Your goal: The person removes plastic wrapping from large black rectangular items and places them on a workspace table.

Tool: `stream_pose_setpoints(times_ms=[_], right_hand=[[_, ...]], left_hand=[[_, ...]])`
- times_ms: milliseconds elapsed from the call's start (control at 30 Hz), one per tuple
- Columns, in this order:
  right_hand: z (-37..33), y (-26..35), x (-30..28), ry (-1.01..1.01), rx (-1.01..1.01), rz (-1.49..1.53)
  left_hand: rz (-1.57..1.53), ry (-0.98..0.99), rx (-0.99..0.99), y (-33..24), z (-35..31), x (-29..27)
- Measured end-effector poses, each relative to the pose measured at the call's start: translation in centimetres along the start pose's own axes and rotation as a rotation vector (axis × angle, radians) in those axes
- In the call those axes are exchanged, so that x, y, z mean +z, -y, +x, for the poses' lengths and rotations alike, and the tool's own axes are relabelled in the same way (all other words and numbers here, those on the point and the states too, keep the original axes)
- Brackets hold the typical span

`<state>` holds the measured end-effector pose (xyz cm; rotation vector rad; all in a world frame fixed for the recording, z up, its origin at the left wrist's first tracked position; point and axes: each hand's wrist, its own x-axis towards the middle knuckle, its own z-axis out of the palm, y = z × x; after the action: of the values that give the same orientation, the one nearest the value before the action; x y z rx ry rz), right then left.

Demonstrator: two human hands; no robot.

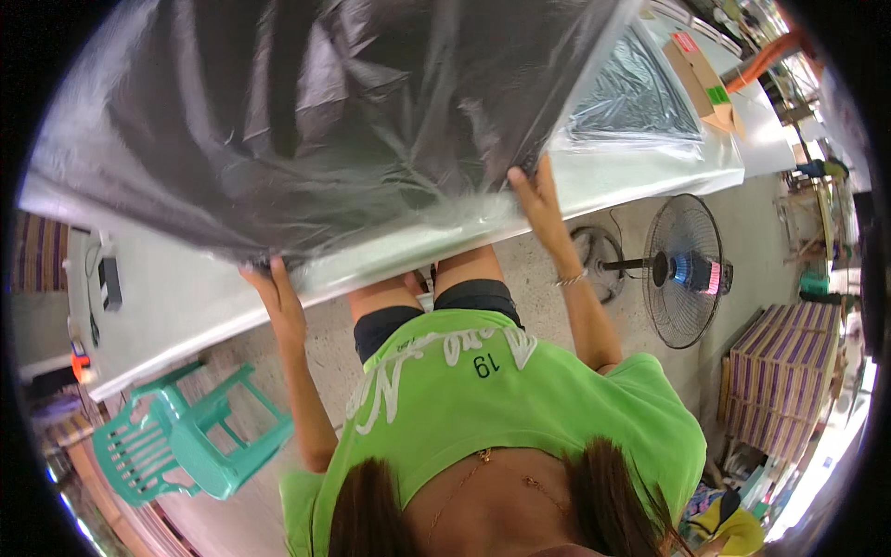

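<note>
A large, dark, flat item wrapped in clear plastic (306, 121) spreads over the white table, its film creased and shiny. Loose clear film hangs past its near edge. My left hand (280, 292) grips the near left part of that edge, with the thumb on top and the other fingers partly hidden. At the near right corner, my right hand (541, 204) holds the film and edge between thumb and fingers. What lies under the wrap is too blurred to name.
Another plastic-covered dark panel (631, 97) lies to the right, beside an open cardboard box (696, 79). A standing fan (682, 269) is right of me, near a striped covered stack (780, 376). A green plastic chair (200, 432) stands left. A black device with a cable (110, 283) rests on the table (158, 325).
</note>
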<state>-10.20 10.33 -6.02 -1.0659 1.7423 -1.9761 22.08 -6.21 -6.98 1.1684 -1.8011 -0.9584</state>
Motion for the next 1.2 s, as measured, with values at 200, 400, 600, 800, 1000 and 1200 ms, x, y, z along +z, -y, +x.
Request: stream_pose_setpoints(times_ms=[200,400,600,800,1000,1200], right_hand=[[-1.1,-0.7,-3.0,-0.195,-0.003,-0.022],[3.7,-0.6,-15.0,-0.467,-0.129,-0.305],[12.9,-3.5,-30.0,-0.613,-0.138,-0.711],[19.1,-5.8,-39.3,-0.516,-0.003,-0.98],[20.8,-7.4,-44.0,-0.349,0.128,-1.065],[20.8,-8.0,-37.2,-0.752,0.206,-1.478]], left_hand=[[-0.206,0.131,-0.004,-2.2,-1.7,2.2],[-0.056,0.334,0.237,-11.1,0.7,11.7],[-0.226,0.42,0.476,-16.9,4.4,27.0],[-0.08,0.699,0.137,-20.1,6.6,34.9],[0.154,0.74,0.117,-19.8,6.5,37.7],[0.243,0.726,0.219,-19.6,6.8,35.7]])
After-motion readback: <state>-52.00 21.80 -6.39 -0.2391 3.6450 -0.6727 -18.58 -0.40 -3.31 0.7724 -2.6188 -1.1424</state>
